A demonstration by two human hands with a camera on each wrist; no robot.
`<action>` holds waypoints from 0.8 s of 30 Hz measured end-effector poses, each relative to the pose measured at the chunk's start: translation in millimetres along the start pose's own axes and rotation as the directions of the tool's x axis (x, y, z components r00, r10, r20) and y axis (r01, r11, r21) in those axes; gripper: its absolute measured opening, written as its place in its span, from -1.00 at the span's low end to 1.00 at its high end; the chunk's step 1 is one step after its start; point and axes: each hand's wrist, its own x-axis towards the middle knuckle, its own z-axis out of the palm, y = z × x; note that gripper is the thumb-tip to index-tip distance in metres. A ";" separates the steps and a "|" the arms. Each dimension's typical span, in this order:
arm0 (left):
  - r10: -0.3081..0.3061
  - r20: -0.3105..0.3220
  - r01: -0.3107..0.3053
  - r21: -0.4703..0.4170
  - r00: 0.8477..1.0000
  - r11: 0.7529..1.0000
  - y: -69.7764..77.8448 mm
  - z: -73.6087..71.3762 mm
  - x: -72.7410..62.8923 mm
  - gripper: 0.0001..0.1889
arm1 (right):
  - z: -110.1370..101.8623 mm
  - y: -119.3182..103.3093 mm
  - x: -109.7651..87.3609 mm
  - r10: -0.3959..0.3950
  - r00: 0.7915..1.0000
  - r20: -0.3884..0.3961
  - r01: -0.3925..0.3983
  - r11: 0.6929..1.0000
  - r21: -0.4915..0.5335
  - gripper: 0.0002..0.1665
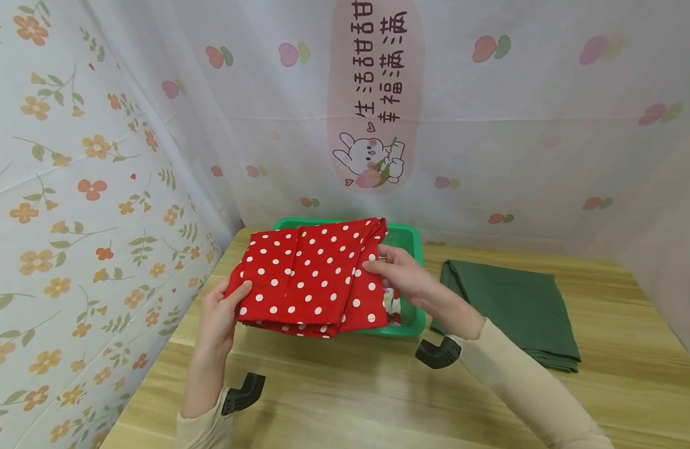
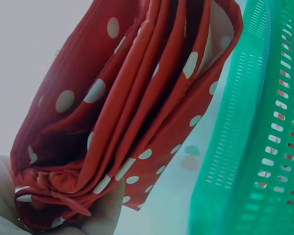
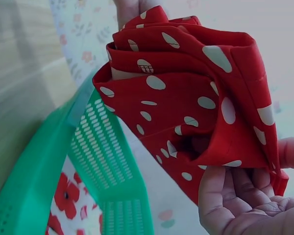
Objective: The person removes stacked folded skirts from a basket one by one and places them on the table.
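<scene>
A folded red cloth with white polka dots (image 1: 317, 268) is held up between both hands over a green plastic basket (image 1: 417, 268). At its left edge my left hand (image 1: 218, 312) grips the layers, thumb on top. My right hand (image 1: 403, 274) pinches the right edge, thumb over the front face and fingers curled behind. In the left wrist view the stacked folds of the cloth (image 2: 147, 88) show edge-on beside the basket's perforated wall (image 2: 245, 117). The right wrist view shows the right fingers (image 3: 230, 196) under the cloth's lower corner.
A folded dark green cloth (image 1: 508, 305) lies on the wooden table (image 1: 345, 386) to the right of the basket. Inside the basket is a white fabric with red flowers (image 3: 66, 196). Printed curtains (image 1: 255, 81) hang behind and at the left.
</scene>
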 end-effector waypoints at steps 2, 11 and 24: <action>0.009 0.004 -0.009 0.006 1.000 1.000 2.3 -3.5 -5.7 -0.54 | 3.7 -2.2 -4.1 -0.008 1.000 0.012 0.008 1.000 0.004 -0.46; 0.033 0.010 -0.033 0.013 0.999 0.999 2.4 -21.2 -25.5 -0.69 | 21.0 4.0 -20.7 -0.055 0.997 0.061 0.054 0.998 0.018 -0.52; 0.030 0.041 -0.029 -0.017 0.999 0.999 -25.5 -46.8 -49.4 -0.74 | 45.5 29.1 -46.7 -0.090 0.992 0.087 0.092 0.996 -0.020 -0.55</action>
